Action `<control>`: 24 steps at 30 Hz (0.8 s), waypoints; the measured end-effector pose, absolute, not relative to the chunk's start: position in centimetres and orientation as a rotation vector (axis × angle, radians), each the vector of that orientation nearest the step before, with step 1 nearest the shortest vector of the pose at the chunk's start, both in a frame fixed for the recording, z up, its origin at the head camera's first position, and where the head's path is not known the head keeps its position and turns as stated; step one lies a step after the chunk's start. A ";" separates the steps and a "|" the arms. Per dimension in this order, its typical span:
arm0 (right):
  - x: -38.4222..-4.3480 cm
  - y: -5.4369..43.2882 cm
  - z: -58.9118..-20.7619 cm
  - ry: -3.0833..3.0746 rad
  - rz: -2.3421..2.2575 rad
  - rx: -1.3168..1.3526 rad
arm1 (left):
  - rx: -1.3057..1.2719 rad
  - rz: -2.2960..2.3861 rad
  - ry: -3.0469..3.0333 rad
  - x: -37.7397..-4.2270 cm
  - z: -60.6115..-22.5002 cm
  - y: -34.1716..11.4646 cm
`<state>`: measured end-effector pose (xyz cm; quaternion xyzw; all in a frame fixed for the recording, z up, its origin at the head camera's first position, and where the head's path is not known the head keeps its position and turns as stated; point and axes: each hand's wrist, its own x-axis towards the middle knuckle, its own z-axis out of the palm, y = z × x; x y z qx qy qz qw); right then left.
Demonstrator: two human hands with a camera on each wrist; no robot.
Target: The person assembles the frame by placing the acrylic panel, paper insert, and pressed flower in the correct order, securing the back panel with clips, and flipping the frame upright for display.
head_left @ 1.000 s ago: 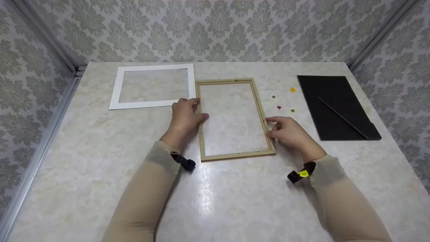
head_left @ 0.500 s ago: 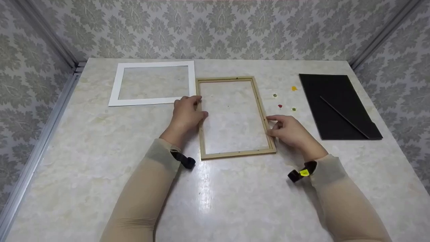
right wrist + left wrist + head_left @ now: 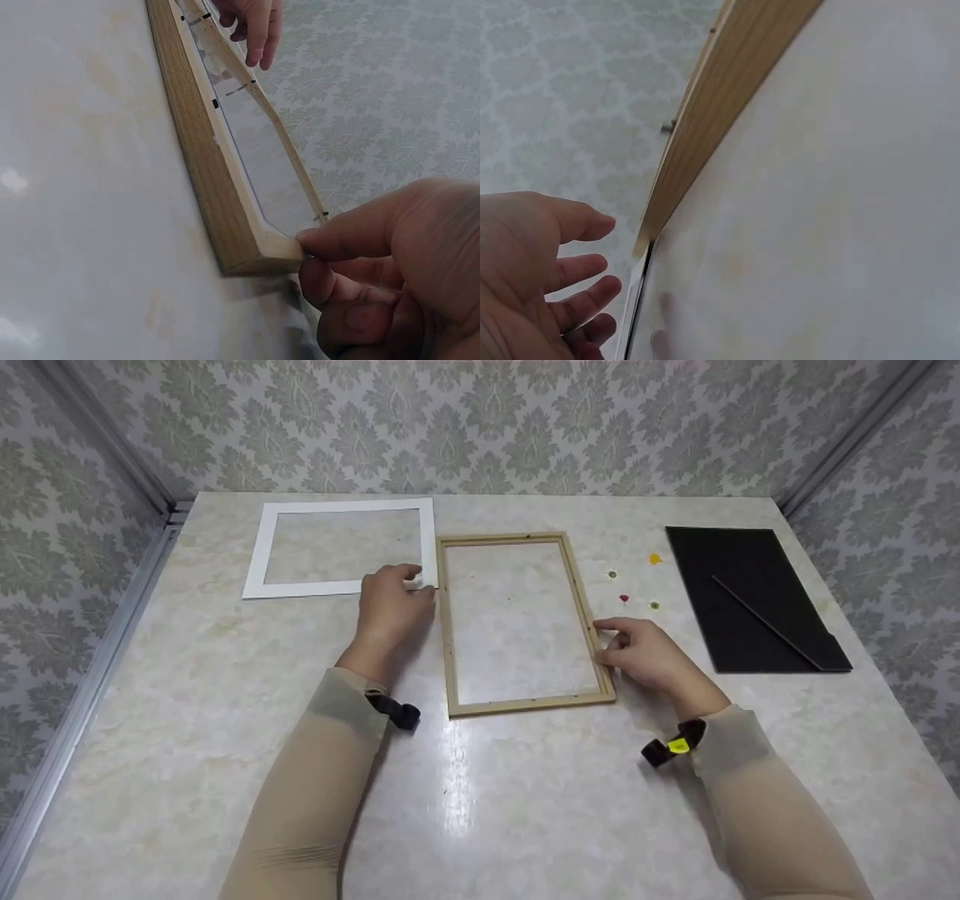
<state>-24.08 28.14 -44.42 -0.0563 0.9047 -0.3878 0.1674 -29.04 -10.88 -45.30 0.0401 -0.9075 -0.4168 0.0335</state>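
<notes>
A light wooden picture frame [image 3: 532,707] lies in the middle of the table, its inner ledge and small dark tabs facing up. My right hand [image 3: 645,652] holds its right rail; in the right wrist view, thumb and finger [image 3: 319,279] meet the wooden edge [image 3: 199,157]. Left of the frame, my left hand [image 3: 390,611] hovers by the lower right corner of a white mat [image 3: 307,588], covering part of its border. Its fingers are loosely bent and apart from the wooden rail [image 3: 712,97] in the left wrist view.
Four-sided black backing board [image 3: 750,555] with a slanted stand leg [image 3: 765,619] lies at the right. Between it and the frame are small dried flowers: a yellow one [image 3: 655,559], a red one [image 3: 624,598] and pale green ones [image 3: 655,605]. Patterned walls surround the table.
My left hand has let go of the frame's left rail and moved left toward the white mat's corner. My right hand stays at the right rail; the frame lies as before.
</notes>
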 end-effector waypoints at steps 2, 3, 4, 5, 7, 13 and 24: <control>-24.1 28.1 -44.4 2.580 -1.103 -0.164 | 0.198 -1.293 -2.764 -29.3 -44.9 -12.1; -24.1 28.1 -44.4 2.581 -1.104 -0.166 | 0.239 -1.303 -2.752 -29.4 -44.7 -12.9; -24.1 28.1 -44.4 2.580 -1.108 -0.165 | 0.286 -1.312 -2.739 -29.5 -44.4 -13.7; -24.2 28.1 -44.4 2.576 -1.110 -0.163 | 0.332 -1.317 -2.723 -29.5 -44.1 -14.7; -24.2 28.2 -44.5 2.565 -1.112 -0.160 | 0.437 -1.323 -2.684 -29.5 -43.6 -17.0; -24.4 28.3 -44.5 2.572 -1.079 -0.162 | 0.837 -1.318 -2.644 -28.3 -43.4 -24.4; -24.2 28.2 -44.6 2.580 -1.068 -0.141 | 1.073 -1.098 -2.742 -27.2 -44.6 -28.1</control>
